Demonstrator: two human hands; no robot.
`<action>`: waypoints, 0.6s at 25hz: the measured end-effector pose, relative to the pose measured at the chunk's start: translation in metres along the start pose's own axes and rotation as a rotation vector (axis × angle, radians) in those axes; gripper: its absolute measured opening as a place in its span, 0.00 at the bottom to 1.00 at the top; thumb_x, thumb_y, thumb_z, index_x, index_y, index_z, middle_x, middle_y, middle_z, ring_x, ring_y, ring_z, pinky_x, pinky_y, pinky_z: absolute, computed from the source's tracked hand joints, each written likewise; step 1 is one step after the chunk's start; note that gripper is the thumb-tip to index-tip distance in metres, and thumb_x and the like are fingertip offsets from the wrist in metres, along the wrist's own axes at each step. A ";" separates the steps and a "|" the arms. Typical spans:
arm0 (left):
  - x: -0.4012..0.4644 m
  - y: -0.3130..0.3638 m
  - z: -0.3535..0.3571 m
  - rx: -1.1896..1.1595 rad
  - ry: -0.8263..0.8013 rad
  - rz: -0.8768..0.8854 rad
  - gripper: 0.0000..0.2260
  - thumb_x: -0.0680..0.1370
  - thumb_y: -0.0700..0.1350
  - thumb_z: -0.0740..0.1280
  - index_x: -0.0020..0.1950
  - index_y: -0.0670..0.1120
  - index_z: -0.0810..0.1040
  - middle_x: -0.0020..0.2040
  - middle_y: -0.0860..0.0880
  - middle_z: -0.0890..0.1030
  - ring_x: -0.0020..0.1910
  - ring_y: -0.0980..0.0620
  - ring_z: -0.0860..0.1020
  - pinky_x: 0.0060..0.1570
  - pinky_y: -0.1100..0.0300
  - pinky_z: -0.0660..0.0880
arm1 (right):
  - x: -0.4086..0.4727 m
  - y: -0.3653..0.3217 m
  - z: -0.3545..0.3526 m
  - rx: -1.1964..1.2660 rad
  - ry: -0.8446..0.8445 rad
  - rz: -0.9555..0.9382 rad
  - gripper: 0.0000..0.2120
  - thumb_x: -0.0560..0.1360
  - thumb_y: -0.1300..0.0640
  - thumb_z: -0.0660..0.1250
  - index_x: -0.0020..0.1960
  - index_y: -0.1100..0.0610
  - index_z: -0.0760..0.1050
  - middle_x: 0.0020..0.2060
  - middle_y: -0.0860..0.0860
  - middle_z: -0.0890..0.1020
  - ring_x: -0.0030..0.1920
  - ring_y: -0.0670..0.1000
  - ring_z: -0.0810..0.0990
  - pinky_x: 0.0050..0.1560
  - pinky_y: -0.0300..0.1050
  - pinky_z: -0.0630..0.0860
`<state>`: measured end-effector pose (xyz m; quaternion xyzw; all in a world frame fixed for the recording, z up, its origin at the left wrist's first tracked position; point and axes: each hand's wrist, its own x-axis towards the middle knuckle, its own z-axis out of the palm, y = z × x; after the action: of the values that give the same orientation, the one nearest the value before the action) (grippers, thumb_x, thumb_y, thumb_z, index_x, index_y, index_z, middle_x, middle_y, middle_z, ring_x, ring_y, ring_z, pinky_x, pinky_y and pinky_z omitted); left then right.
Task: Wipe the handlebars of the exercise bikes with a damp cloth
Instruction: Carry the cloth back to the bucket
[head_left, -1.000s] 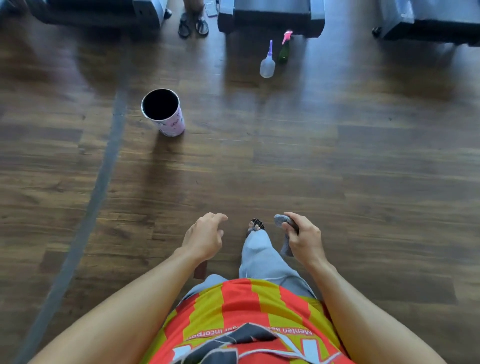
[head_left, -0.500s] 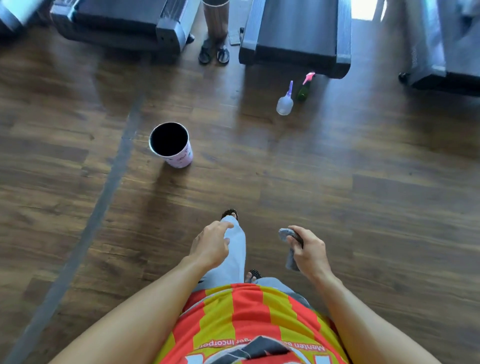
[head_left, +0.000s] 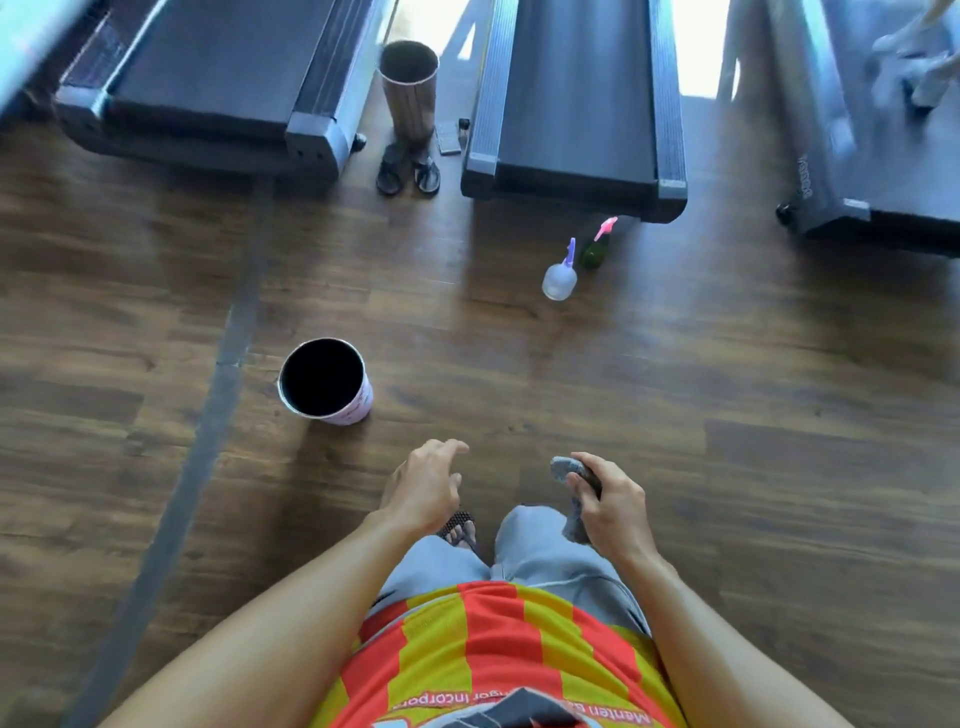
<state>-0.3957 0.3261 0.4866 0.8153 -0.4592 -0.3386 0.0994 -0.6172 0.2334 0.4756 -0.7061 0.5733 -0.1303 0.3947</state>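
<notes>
Your right hand (head_left: 610, 512) grips the small grey cloth (head_left: 574, 480), fingers and thumb curled round it. The cloth is bunched into a wad: a rounded, speckled grey lump pokes out above your fingers, and a darker tail of it hangs below your palm, just above your right knee (whether it is damp cannot be told from here). It sits in front of your waist, over the dark wood-plank floor (head_left: 727, 389).

Your left hand (head_left: 423, 486) holds nothing; its fingers are loose and reach forward, slightly spread.

You wear a red-and-yellow striped shirt (head_left: 483, 654) and light grey trousers (head_left: 540, 551), and one foot in a dark mesh sandal (head_left: 460, 525) shows between your hands.

On the floor ahead and to the left stands a round pink-and-white can with a dark inside (head_left: 324, 382), just beside a grey strip (head_left: 208, 410) set into the planks. Farther ahead, a clear spray bottle with a purple nozzle (head_left: 560, 278) stands just beside a dark green spray bottle with a pink nozzle (head_left: 596, 247), near the end of the middle grey treadmill (head_left: 576, 104). Between that and the left treadmill (head_left: 208, 88) stand a tall metal bin (head_left: 409, 88) and a pair of dark sandals (head_left: 408, 171). No exercise bike handlebars are in view.
</notes>
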 end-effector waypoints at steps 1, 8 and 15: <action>0.016 -0.001 -0.009 0.000 -0.003 -0.007 0.18 0.79 0.44 0.64 0.69 0.54 0.72 0.66 0.52 0.74 0.65 0.48 0.73 0.58 0.54 0.72 | 0.018 -0.007 0.003 0.003 -0.015 0.001 0.11 0.76 0.64 0.69 0.58 0.58 0.81 0.48 0.48 0.81 0.49 0.47 0.77 0.51 0.30 0.64; 0.128 0.007 -0.057 -0.032 0.002 -0.124 0.18 0.78 0.44 0.65 0.68 0.53 0.73 0.65 0.51 0.75 0.65 0.48 0.74 0.62 0.52 0.72 | 0.164 -0.039 0.007 0.003 -0.147 -0.018 0.11 0.76 0.64 0.69 0.58 0.57 0.81 0.47 0.48 0.80 0.50 0.49 0.78 0.49 0.31 0.64; 0.237 0.048 -0.123 -0.158 0.103 -0.174 0.18 0.78 0.38 0.64 0.68 0.47 0.74 0.64 0.46 0.76 0.65 0.47 0.74 0.63 0.60 0.67 | 0.317 -0.093 -0.015 -0.073 -0.259 -0.153 0.11 0.76 0.65 0.69 0.57 0.57 0.81 0.47 0.48 0.81 0.48 0.48 0.77 0.49 0.20 0.63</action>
<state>-0.2669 0.0873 0.4921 0.8579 -0.3529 -0.3387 0.1573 -0.4632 -0.0586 0.4656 -0.7725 0.4663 -0.0470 0.4286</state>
